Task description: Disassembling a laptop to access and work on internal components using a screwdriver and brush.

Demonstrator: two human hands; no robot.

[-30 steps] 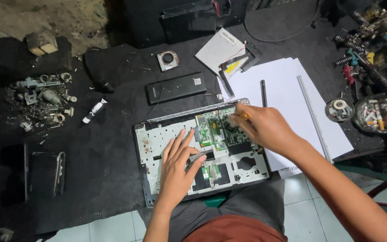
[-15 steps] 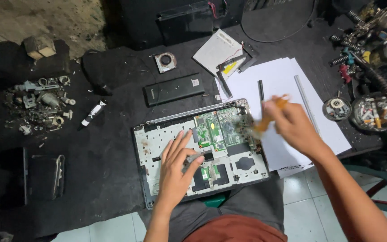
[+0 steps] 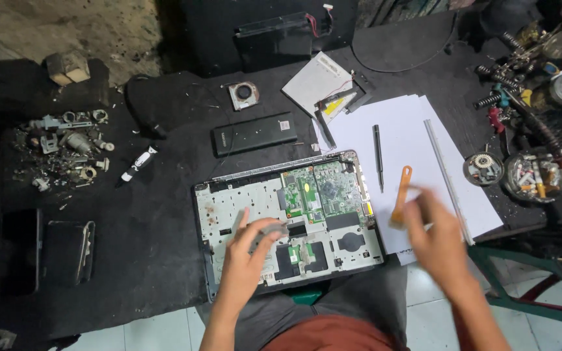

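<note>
An opened laptop base [image 3: 229,201] lies on the black table with its green circuit board [image 3: 323,190] exposed. My left hand [image 3: 250,257] rests flat on the lower left part of the base, fingers spread. My right hand [image 3: 434,237] is blurred, hovering over the lower edge of the white paper sheets [image 3: 411,136], fingers loosely apart and holding nothing. An orange pry tool [image 3: 401,195] lies on the paper just left of that hand. A black screwdriver [image 3: 378,156] lies on the paper further up.
A black battery pack [image 3: 254,133], a small fan [image 3: 244,94] and a white notebook [image 3: 317,81] lie behind the laptop. Metal scraps [image 3: 66,146] are heaped at the left. Two dark phones [image 3: 66,250] sit at the near left. Tools and trays [image 3: 528,172] crowd the right edge.
My right hand lifted the orange pry tool off the circuit board, carried it right, and let it go on the paper. The left hand stayed on the laptop base.
</note>
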